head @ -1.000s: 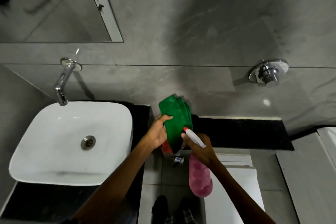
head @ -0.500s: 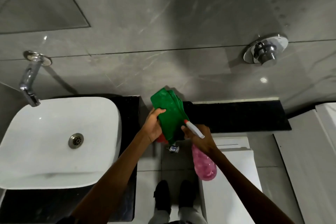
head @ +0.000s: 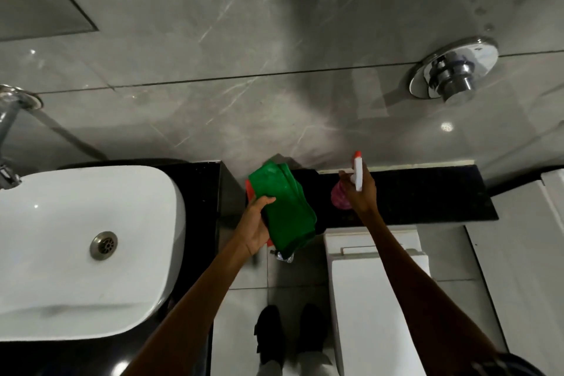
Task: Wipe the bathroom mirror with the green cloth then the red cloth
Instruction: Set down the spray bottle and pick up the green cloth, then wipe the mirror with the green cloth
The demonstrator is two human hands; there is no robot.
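Head view: my hands.
L hand (head: 255,227): clamped on green cloth (head: 285,207), red cloth (head: 249,189) beneath.
R hand (head: 360,192): wrapped round pink spray bottle (head: 340,197).
Tip: I'd set bottle down upright, free green cloth.

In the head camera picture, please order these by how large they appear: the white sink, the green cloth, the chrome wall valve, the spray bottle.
1. White sink, by far.
2. Green cloth.
3. Chrome wall valve, near the cloth in apparent size, so this order is uncertain.
4. Spray bottle, partly hidden by the right hand.
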